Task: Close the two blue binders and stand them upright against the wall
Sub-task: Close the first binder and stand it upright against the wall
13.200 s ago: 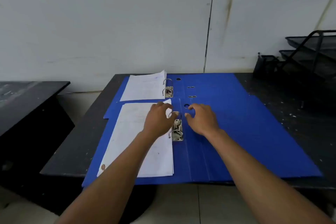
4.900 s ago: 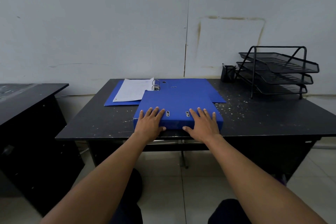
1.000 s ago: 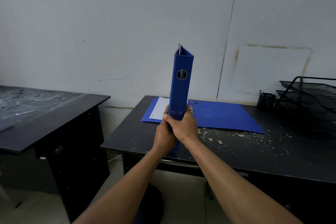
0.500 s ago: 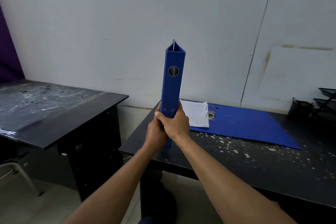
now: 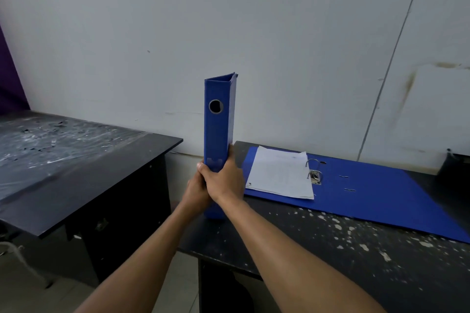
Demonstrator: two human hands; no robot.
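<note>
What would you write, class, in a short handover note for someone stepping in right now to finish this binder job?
Left hand and right hand: both clasped round the lower spine of the closed binder.
Closed binder: held upright at the desk's left front corner, not yet at the wall.
Open binder: lies flat near the wall, papers on its left side, rings open.
Done: one binder closed.
Left: stand it against the wall; close the other and stand it too.

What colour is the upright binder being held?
Blue, with a dark finger hole in its spine; the head view shows it.
</note>
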